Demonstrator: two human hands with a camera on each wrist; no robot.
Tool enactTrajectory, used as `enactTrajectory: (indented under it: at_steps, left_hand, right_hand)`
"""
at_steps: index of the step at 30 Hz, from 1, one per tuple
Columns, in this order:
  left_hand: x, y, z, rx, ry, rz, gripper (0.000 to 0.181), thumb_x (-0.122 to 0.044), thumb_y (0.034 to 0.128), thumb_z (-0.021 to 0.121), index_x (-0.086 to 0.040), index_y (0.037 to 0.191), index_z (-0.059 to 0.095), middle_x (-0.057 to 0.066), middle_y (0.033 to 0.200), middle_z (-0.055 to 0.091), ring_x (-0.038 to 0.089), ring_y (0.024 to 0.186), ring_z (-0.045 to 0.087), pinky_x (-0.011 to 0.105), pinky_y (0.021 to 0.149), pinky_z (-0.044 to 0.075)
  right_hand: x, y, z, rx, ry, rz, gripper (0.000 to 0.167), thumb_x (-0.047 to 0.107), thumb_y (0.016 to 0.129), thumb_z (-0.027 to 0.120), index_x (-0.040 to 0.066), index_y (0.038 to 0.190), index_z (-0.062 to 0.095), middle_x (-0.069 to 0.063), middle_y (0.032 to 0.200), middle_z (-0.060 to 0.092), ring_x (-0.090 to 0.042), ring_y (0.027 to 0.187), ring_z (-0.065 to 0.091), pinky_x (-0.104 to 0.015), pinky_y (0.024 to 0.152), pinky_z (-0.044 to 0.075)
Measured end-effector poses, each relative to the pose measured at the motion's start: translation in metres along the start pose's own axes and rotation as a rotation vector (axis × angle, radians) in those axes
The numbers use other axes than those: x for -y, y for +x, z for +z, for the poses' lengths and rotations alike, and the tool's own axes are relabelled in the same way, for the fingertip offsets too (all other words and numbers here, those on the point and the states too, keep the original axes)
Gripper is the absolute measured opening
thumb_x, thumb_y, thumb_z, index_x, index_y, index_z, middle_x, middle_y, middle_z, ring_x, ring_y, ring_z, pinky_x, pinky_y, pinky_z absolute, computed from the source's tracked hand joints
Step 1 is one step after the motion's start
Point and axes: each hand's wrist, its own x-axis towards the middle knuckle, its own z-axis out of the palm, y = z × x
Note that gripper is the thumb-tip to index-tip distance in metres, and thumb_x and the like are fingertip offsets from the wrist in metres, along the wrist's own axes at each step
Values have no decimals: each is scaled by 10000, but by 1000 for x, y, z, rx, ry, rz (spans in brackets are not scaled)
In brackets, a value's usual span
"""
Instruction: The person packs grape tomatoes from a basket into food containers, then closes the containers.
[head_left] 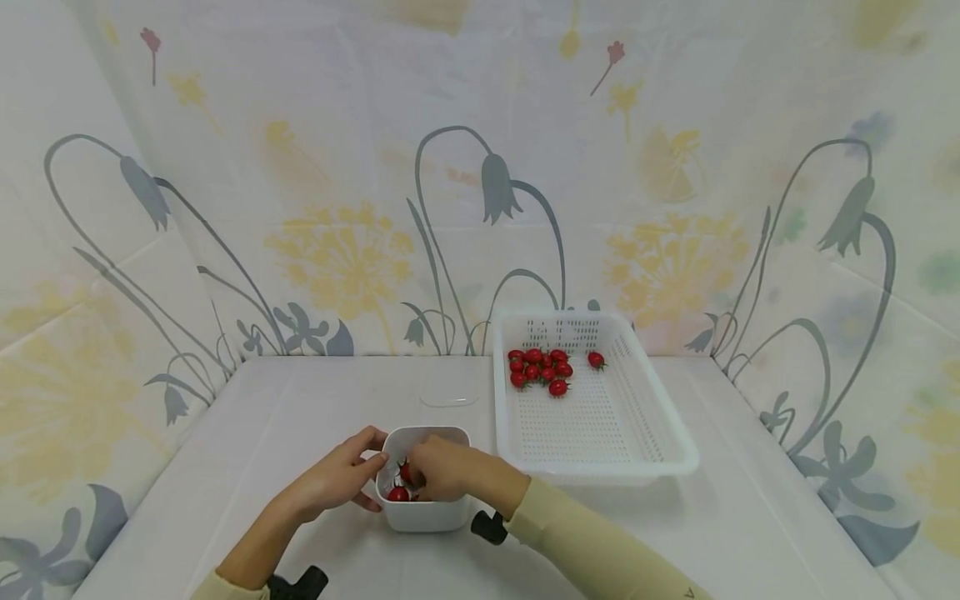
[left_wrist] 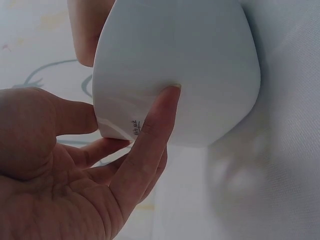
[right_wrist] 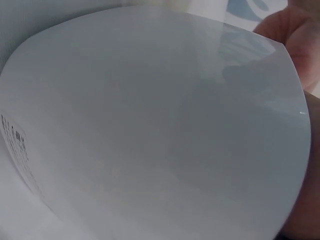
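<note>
A small white plastic container [head_left: 427, 518] with rounded corners stands on the white table, with red cherry tomatoes [head_left: 398, 494] inside. At its left side my left hand [head_left: 341, 475] holds it, thumb at the rim and fingers against the outer wall. The left wrist view shows the fingers of the left hand [left_wrist: 65, 165] spread along the container's smooth side [left_wrist: 175, 65]. My right hand [head_left: 442, 468] reaches down into the container among the tomatoes. Its fingertips are hidden, and the container's wall [right_wrist: 150, 125] fills most of the right wrist view.
A larger white perforated basket [head_left: 675, 442] stands behind and to the right. Several cherry tomatoes [head_left: 547, 373] lie together at its far left, with a single tomato [head_left: 596, 360] apart. Behind the container lies a flat, pale, lid-like piece [head_left: 448, 398]. A flower-printed cloth [head_left: 465, 275] hangs behind the table.
</note>
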Motion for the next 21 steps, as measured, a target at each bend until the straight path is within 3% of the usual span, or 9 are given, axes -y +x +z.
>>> enactTrajectory:
  at_steps: [6,12,18,21]
  left_hand:
    - [1,0,0,1,-7,0,283,-110,1073,494,19,1326,483,246,1351,506,324,989,639,447,668,648]
    - [0,0,1,-13,-9,-14,281,-105,1070,497,17,1322,486,239,1345,511,324,1003,632,445,668,648]
    - [-1,0,2,-32,-1,-39,298,-106,1064,509,16,1335,487,230,1352,515,313,1004,632,437,666,648]
    - [-2,0,2,-36,4,-41,310,-110,1062,515,15,1345,485,231,1360,516,300,982,642,433,662,647]
  right_hand:
    - [-5,-7,-12,-16,25,-101,84,160,887,813,99,927,772,108,743,653,-10,666,535,-96,617,456]
    - [-12,-28,-34,-18,110,-140,99,200,937,762,122,998,765,127,797,645,-39,726,567,-137,640,491]
    - [-25,-55,-55,-11,130,-113,260,308,956,740,145,1159,748,77,1074,698,-92,1017,611,-228,902,533]
    - [-34,-68,-65,-24,145,-69,339,351,964,723,141,1230,718,40,1178,682,-138,1113,599,-307,965,537]
